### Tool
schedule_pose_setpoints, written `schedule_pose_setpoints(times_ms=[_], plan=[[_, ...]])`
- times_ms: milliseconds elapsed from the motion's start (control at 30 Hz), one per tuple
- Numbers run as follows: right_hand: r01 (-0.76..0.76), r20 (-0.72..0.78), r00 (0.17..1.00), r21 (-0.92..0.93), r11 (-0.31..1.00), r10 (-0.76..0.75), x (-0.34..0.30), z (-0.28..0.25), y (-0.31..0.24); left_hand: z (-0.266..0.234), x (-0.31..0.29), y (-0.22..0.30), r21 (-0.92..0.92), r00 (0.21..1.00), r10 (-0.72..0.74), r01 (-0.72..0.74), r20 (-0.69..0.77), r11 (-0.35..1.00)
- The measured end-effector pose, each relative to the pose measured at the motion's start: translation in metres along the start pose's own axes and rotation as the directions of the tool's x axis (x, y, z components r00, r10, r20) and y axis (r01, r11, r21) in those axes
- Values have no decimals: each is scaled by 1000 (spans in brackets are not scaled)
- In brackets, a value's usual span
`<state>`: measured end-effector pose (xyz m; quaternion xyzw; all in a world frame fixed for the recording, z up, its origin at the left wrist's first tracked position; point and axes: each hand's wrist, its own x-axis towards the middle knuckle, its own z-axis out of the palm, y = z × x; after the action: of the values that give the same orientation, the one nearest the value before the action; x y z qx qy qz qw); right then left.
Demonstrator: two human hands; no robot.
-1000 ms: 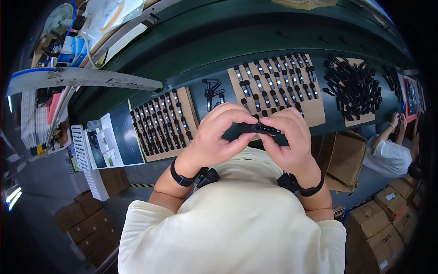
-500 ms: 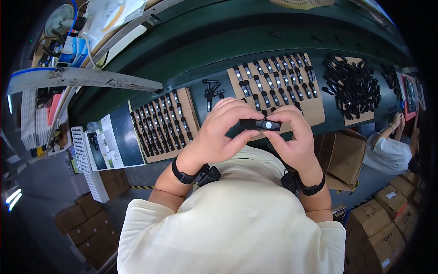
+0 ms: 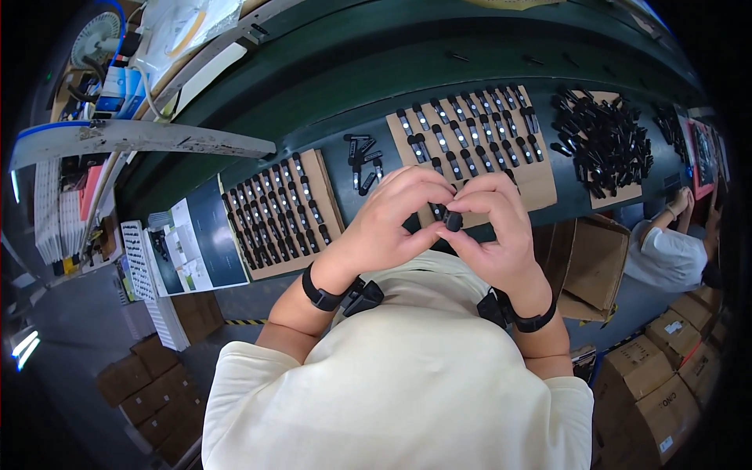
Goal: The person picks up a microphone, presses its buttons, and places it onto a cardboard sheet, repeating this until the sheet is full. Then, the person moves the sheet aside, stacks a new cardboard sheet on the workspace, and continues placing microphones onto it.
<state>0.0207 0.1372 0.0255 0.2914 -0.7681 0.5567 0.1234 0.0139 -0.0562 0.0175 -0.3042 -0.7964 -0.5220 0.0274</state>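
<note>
Between my two hands is a small black clip-on microphone with a dark rounded tip, held up in front of my chest. My left hand pinches it from the left with thumb and fingers. From the right, the thumb and fingertips of my right hand close on the same piece. My fingers cover most of its body. Just beyond them lies a cardboard sheet bearing rows of similar black microphones with pale round dots.
Another cardboard sheet with rows of microphones lies to the left. Several loose ones sit between the sheets. A heaped pile is at the right. An open carton stands below the bench edge, near a co-worker's white sleeve.
The microphone has turned in my fingers, from lying sideways with its pale dot showing to pointing its end toward me. My right fingers have curled over it.
</note>
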Motion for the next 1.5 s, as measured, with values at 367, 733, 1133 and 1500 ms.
schedule_pose_setpoints(times_ms=[367,733,1133,1500], plan=[[-123,85,986,-199,972,142,-21,-13,12,-5,-1,-9,29,992,-70,68,100,997],[-661,-234,751,-291,692,618,-121,-49,152,0,1,-35,209,974,-224,226,-32,951],[-724,-380,674,-507,467,633,-152,-62,225,-20,-1,-81,230,844,-516,537,-147,812],[-638,-332,758,-555,534,561,-161,-72,219,-49,89,-211,316,895,-418,446,-155,837]])
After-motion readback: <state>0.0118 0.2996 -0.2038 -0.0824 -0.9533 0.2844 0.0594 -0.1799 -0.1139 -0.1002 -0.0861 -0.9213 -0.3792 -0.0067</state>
